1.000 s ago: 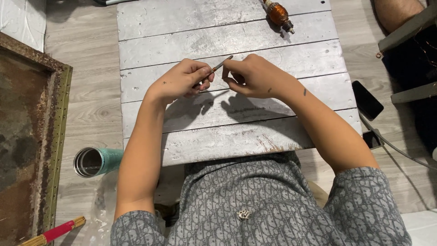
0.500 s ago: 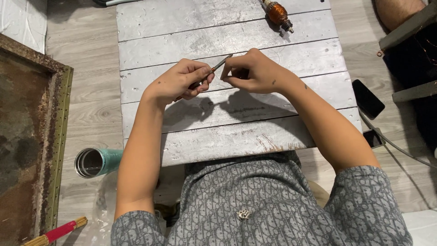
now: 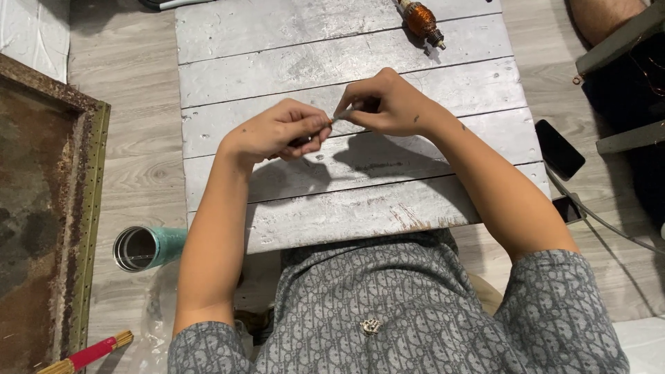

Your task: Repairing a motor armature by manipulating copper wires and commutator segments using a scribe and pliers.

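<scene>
Hands — left hand [image 3: 280,131] and right hand [image 3: 384,104] — pinch a thin rod [image 3: 339,116] (mid-tabletop [image 3: 291,62], bare planks around).

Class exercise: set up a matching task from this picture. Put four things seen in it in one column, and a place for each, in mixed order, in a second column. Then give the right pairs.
Things:
1. thin grey rod
2. teal cup
3. black phone
4. brown-handled tool

Places:
A. on the floor, right of the plank table
B. at the table's far edge
C. between the fingertips of both hands
D. lying on the floor, left of the table

Pairs: 1-C, 2-D, 3-A, 4-B
</scene>
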